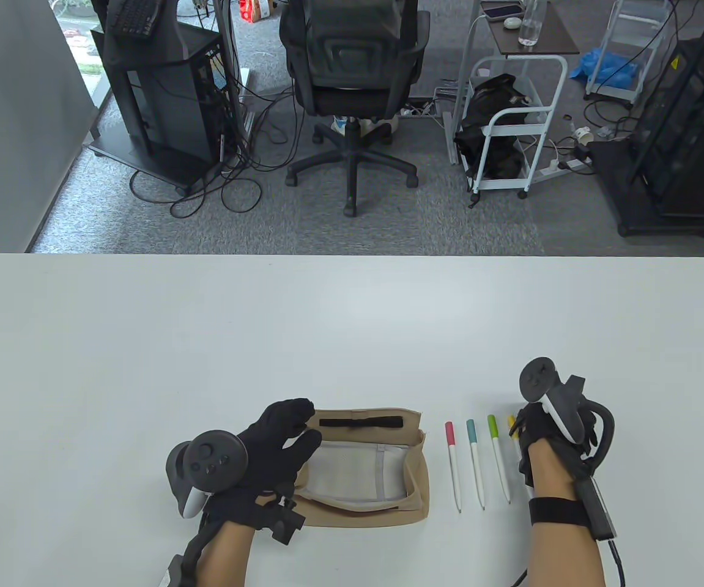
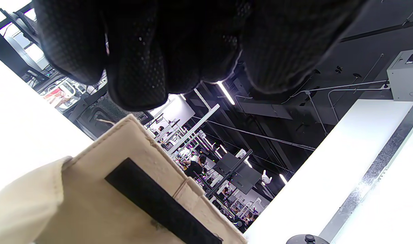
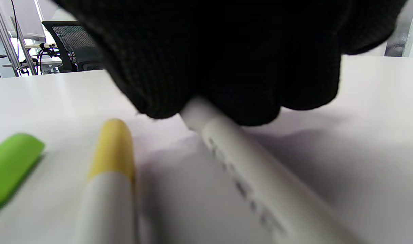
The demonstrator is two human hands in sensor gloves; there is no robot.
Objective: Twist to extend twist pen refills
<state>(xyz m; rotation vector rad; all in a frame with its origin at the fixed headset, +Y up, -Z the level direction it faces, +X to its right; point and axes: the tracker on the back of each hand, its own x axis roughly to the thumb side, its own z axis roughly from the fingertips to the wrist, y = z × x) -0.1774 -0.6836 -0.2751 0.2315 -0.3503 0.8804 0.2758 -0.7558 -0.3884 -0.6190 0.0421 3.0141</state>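
Observation:
Three twist pens lie side by side on the white table: one with a pink top [image 1: 453,465], one teal [image 1: 475,461], one green [image 1: 498,455]. A yellow-topped pen [image 1: 511,423] lies beside them, partly under my right hand [image 1: 529,431]. In the right wrist view my fingers [image 3: 227,67] grip the upper end of a white pen barrel [image 3: 247,169], low over the table, next to the yellow-topped pen [image 3: 111,162] and the green top [image 3: 10,162]. The colour of its top is hidden. My left hand [image 1: 293,431] rests on the left end of a beige pencil case [image 1: 388,489], holding nothing.
The pencil case lies open, showing a mesh lining [image 1: 358,477] and a black strip [image 1: 361,422] on its flap; the strip also shows in the left wrist view [image 2: 159,203]. The table's far edge [image 1: 352,257] borders a floor with an office chair [image 1: 352,92] and carts.

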